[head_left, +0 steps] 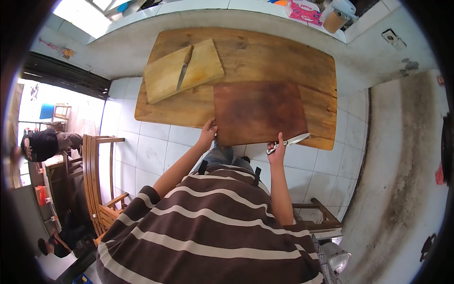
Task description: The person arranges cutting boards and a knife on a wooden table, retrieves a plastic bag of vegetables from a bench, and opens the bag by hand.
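Observation:
A dark reddish-brown rectangular sheet point(257, 111) lies on the wooden table point(265, 52), its near edge reaching past the table's edge. My left hand point(208, 129) pinches the sheet at its near left corner. Near the right corner, my right hand point(277, 148) is closed round the handles of a pair of scissors point(298, 139), whose blades point right along the sheet's near edge. At the table's back left, a knife point(183, 71) with a wooden handle rests on a pale wooden board point(161, 78).
Wooden chairs point(97, 184) stand at the left. Beyond them are a person in dark clothes point(43, 145) and another person point(59, 244) lower down. A tiled ledge point(208, 6) behind the table holds a pink packet point(305, 12) and a brown-and-white container point(334, 21).

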### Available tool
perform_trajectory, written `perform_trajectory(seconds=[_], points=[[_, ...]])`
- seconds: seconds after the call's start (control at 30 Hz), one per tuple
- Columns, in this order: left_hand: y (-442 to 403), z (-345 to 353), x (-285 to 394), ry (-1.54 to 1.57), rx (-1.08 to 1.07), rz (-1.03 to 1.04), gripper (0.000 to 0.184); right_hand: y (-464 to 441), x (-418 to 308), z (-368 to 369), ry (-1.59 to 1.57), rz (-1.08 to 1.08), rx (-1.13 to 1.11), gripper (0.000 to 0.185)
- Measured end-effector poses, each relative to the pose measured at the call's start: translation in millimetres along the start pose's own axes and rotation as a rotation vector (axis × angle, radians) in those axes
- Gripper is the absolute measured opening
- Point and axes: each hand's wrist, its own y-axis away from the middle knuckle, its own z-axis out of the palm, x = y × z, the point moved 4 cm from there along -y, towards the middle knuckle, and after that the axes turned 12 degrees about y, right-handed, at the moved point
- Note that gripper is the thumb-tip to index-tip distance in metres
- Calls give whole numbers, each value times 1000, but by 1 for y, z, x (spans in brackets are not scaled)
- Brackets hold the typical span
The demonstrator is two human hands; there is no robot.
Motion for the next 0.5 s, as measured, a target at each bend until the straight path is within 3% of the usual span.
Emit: perform_trajectory(seconds=[0.27, 0.5], points=[[-36, -35, 8, -89, 2, -6, 44, 3, -2, 4, 178, -111, 246, 34], [-43, -55, 12, -124, -2, -7, 44, -10, 0, -21, 333, -117, 307, 37]])
